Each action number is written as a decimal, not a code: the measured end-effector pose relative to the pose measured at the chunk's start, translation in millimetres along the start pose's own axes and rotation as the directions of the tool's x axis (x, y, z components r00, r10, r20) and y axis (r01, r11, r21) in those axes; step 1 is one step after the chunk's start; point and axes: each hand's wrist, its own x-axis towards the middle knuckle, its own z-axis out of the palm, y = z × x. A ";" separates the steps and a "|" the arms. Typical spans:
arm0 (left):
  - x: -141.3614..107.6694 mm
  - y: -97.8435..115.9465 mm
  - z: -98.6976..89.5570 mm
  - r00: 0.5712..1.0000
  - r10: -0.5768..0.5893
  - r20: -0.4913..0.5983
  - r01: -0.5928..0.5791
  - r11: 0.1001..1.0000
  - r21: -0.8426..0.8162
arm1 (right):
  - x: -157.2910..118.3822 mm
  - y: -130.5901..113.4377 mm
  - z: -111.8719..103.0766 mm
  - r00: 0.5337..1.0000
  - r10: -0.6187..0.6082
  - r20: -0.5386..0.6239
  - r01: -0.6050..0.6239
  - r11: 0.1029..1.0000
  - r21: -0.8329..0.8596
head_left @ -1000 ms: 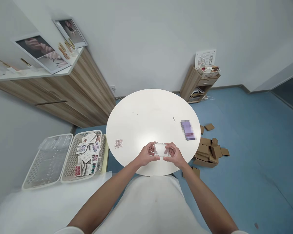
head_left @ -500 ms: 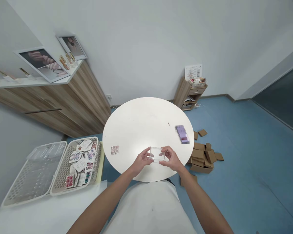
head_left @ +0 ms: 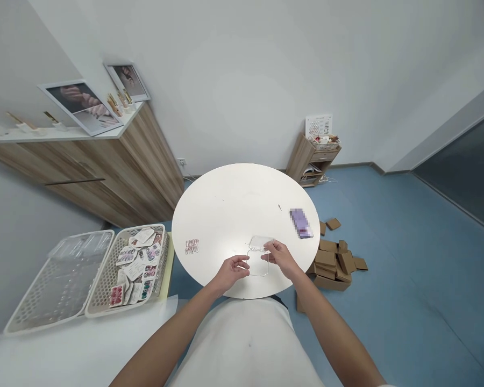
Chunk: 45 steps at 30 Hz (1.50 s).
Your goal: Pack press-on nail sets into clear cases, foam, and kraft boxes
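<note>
A clear plastic box (head_left: 258, 264) is between my hands over the near side of the white round table (head_left: 226, 188). Its lid (head_left: 261, 243) is swung up and away from me, apart from the lower half. My left hand (head_left: 230, 272) pinches the box's left edge between thumb and fingers. On the other side, my right hand (head_left: 282, 258) grips the right edge near where lid and base meet. A set of pink press-on nails (head_left: 192, 246) lies on the table left of my hands. A blurred purple flat object (head_left: 301, 223) rests at the right.
Left of the table stand a white basket (head_left: 89, 312) of nail sets and cards, and another basket (head_left: 8, 328) of clear boxes. Cardboard boxes (head_left: 331, 260) lie on the floor at the right. A wooden cabinet (head_left: 145, 166) and a small shelf (head_left: 296, 156) stand behind.
The clear box has gone from closed to opened, its lid now tilted back away from me. My right hand has shifted slightly with the lid. The view has moved a little.
</note>
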 end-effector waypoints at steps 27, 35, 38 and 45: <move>5.6 -58.6 3.8 0.970 -0.051 -0.236 0.041 0.998 -0.047 | -39.1 67.4 21.6 0.987 0.044 -0.154 -0.077 0.973 -0.217; 20.1 -75.9 12.1 0.967 -0.026 -0.255 0.048 0.996 0.081 | -30.9 70.1 10.7 0.975 0.133 -0.178 -0.181 0.941 -0.285; 30.0 -77.1 14.5 0.951 -0.018 -0.310 0.064 0.988 0.137 | -19.9 72.0 7.0 0.973 0.151 -0.172 -0.198 0.934 -0.298; 54.9 -82.2 13.1 0.912 -0.081 -0.403 0.197 0.947 0.254 | 17.8 86.8 -1.2 0.979 0.130 -0.156 -0.177 0.923 -0.342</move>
